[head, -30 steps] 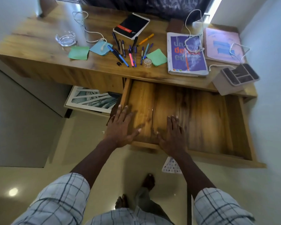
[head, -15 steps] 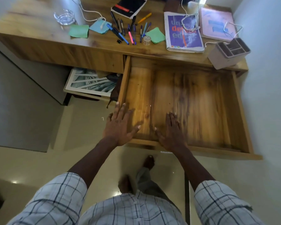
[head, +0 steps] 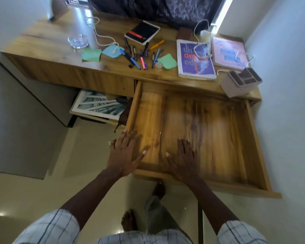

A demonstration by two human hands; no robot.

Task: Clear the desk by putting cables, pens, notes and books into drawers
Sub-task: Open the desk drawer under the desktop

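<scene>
A wide wooden drawer (head: 250, 138) stands pulled out from the desk (head: 47, 55), nothing in it. My left hand (head: 125, 155) hovers with flat spread fingers over the drawer's front left corner. My right hand (head: 184, 159) is spread flat over the drawer floor near the front rail. On the desktop lie several pens (head: 141, 55), green and blue sticky notes (head: 91, 54), a black notebook (head: 142, 32), a purple book (head: 194, 59), a pink book (head: 228, 52) and white cables (head: 102, 39).
A glass ashtray (head: 77, 41) sits at the desk's left, a tape roll (head: 158, 66) by the pens, a white organiser box (head: 240, 81) at the right corner. A framed picture (head: 99, 106) lies under the desk. White wall runs close on the right; my bare feet stand below.
The view has tilted back up, so more of the desktop shows. Both hands stay spread over the drawer's front, much as before.
</scene>
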